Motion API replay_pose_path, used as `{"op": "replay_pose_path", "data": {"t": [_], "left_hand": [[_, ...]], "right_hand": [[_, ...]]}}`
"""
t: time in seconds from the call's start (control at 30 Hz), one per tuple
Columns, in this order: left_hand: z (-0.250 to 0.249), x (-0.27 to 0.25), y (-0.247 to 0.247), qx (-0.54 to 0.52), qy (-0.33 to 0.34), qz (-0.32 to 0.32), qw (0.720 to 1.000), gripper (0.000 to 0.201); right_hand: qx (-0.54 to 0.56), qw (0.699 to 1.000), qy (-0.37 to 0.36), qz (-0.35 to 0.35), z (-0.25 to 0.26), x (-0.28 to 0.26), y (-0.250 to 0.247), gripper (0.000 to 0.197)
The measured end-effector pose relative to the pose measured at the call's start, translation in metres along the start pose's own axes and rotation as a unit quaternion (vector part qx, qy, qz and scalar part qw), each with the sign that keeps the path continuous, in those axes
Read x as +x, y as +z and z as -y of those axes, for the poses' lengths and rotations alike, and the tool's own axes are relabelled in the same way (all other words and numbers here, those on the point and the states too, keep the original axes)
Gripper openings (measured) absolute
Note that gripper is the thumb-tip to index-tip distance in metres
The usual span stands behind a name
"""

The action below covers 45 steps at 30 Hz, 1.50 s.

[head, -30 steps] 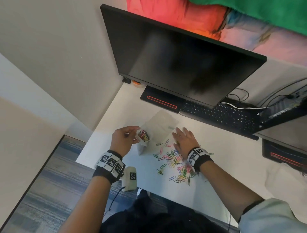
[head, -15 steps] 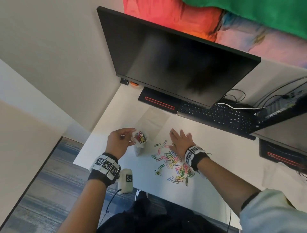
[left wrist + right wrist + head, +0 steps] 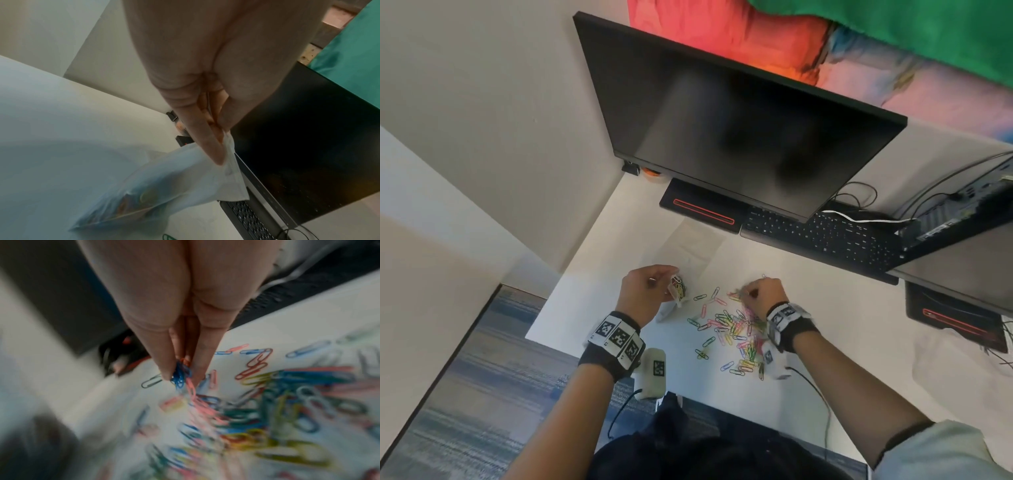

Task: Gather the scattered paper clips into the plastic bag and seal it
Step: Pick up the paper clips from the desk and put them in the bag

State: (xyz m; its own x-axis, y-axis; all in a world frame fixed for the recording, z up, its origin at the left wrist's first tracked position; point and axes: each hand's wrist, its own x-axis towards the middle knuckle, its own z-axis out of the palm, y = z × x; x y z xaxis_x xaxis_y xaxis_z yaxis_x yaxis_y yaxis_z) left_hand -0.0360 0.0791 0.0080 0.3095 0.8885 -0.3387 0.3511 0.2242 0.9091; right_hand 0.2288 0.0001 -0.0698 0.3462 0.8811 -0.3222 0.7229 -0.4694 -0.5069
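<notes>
My left hand [image 3: 650, 291] pinches the rim of a small clear plastic bag [image 3: 677, 291] just above the white desk [image 3: 852, 346]; the bag [image 3: 164, 183] hangs from my fingers [image 3: 207, 142] with several coloured clips at its bottom. To its right, my right hand [image 3: 760, 294] is curled at the far edge of a pile of coloured paper clips [image 3: 732, 329]. In the right wrist view the fingertips [image 3: 168, 368] pinch a small bunch of blue and pink clips [image 3: 180, 378] above the scattered paper clips [image 3: 287, 402].
A large dark monitor [image 3: 729, 120] overhangs the desk's back, with a black keyboard [image 3: 822, 236] under it. A second clear bag [image 3: 688, 246] lies flat behind my hands. A black device [image 3: 955, 318] and cables [image 3: 859, 202] sit at the right. The desk's front edge is near my body.
My right hand lay flat with spread fingers on the clips; it has now curled and pinched up a bunch of them. The left hand holds the bag much as before.
</notes>
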Motion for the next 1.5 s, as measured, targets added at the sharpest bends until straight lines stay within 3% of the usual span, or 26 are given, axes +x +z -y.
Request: {"op": "replay_pose_path", "data": {"t": [0.1, 0.2, 0.3, 0.37, 0.43, 0.47, 0.57, 0.67, 0.97, 1.1, 1.2, 1.27, 1.33, 1.43, 1.5], "left_hand": [[-0.003, 0.001, 0.007, -0.003, -0.006, 0.010, 1.000, 0.019], [-0.005, 0.003, 0.016, 0.017, -0.006, 0.025, 1.000, 0.019], [-0.008, 0.004, 0.025, 0.030, -0.006, 0.033, 0.999, 0.019], [-0.009, 0.006, 0.030, 0.037, -0.002, 0.036, 0.999, 0.019], [-0.010, 0.006, 0.033, 0.041, 0.002, 0.042, 0.998, 0.019], [-0.010, 0.006, 0.034, 0.041, 0.003, 0.044, 0.998, 0.019], [-0.011, 0.003, 0.039, 0.033, 0.002, 0.042, 0.999, 0.019], [-0.009, 0.002, 0.042, 0.035, 0.010, 0.046, 0.998, 0.025], [-0.010, 0.000, 0.040, 0.028, 0.014, 0.049, 0.998, 0.023], [-0.011, 0.001, 0.037, 0.019, 0.011, 0.048, 0.999, 0.021], [-0.008, 0.000, 0.032, 0.016, 0.017, 0.045, 0.999, 0.020], [-0.006, 0.002, 0.027, 0.011, 0.022, 0.041, 0.999, 0.021], [-0.005, 0.004, 0.018, 0.001, 0.023, 0.034, 0.999, 0.022], [-0.002, 0.004, -0.001, -0.018, 0.007, 0.009, 1.000, 0.021], [0.000, 0.003, -0.015, -0.039, 0.002, -0.010, 0.999, 0.022]], "right_hand": [[0.254, 0.961, 0.111, -0.002, 0.007, -0.008, -0.022, 0.020], [0.464, 0.877, 0.108, 0.058, 0.037, -0.021, -0.046, 0.026], [0.543, 0.828, 0.074, 0.120, 0.069, -0.034, -0.060, 0.020], [0.556, 0.813, 0.072, 0.158, 0.085, -0.040, -0.057, 0.018], [0.522, 0.832, 0.080, 0.172, 0.094, -0.042, -0.046, 0.020], [0.482, 0.856, 0.079, 0.166, 0.096, -0.041, -0.038, 0.022], [0.325, 0.939, 0.054, 0.103, 0.099, -0.037, -0.019, 0.017], [0.227, 0.972, 0.046, 0.041, 0.112, -0.039, -0.015, 0.009], [0.112, 0.994, -0.014, -0.005, 0.119, -0.034, -0.008, 0.018], [0.084, 0.995, -0.025, 0.036, 0.124, -0.034, -0.010, 0.009], [-0.001, 0.992, -0.083, 0.096, 0.129, -0.034, -0.015, 0.019], [0.044, 0.986, -0.121, 0.105, 0.130, -0.038, -0.021, 0.016], [0.173, 0.973, -0.130, 0.085, 0.127, -0.043, -0.027, 0.016], [0.332, 0.942, -0.042, 0.002, 0.108, -0.039, -0.032, 0.014], [0.275, 0.959, 0.002, -0.063, 0.084, -0.026, -0.024, 0.014]]}}
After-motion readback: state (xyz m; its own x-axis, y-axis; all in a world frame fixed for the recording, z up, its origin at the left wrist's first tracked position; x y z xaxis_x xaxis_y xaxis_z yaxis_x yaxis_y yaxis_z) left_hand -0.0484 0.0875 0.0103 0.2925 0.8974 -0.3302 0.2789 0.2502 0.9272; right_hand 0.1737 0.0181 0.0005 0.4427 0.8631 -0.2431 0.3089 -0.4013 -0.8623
